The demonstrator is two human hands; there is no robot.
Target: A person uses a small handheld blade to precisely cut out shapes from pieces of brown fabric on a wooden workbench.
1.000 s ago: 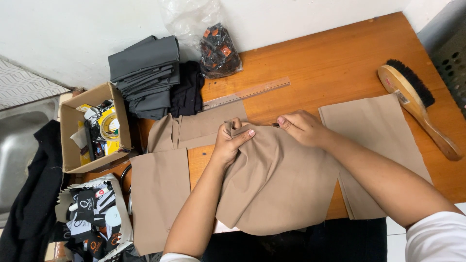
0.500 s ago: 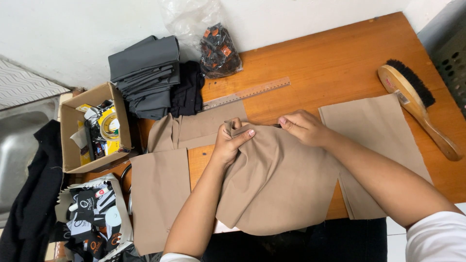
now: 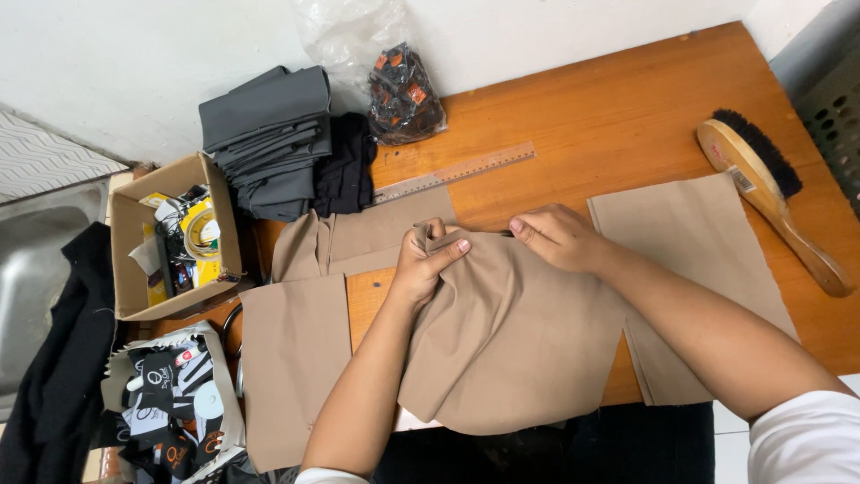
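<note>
- Almost nothing has changed over the last second: both hands sit on the same fold of tan cloth as before, and only the right hand has crept a touch along its top edge. By my reading the work is paused on a grip, smoothing or lining up an edge, not moving the piece on.
- The bunched tan cloth piece [image 3: 511, 341] lies nearest the person, at the front edge of the wooden table [image 3: 627, 116], draped and creased, with its lower part hanging toward the dark floor.
- The left hand [image 3: 421, 264] has its fingers closed narrowly, pinching a gathered ridge of that cloth at its upper left corner.
- The right hand [image 3: 555, 237] rests just beside it on the cloth's top edge, fingers curled and pressing down; whether they grip a fold underneath I cannot tell.
- Left of the cloth a flat tan panel [image 3: 291, 367] lies partly under it; right of it another flat tan panel [image 3: 699, 260] lies smooth.
- Beyond the cloth a long ruler [image 3: 457, 172] lies slanted.
- Farther, to the cloth's upper right, lies a wooden brush [image 3: 770, 197]; to its upper left are a stack of folded grey fabric [image 3: 269, 139] and an open cardboard box [image 3: 170, 242] of oddments.
</note>
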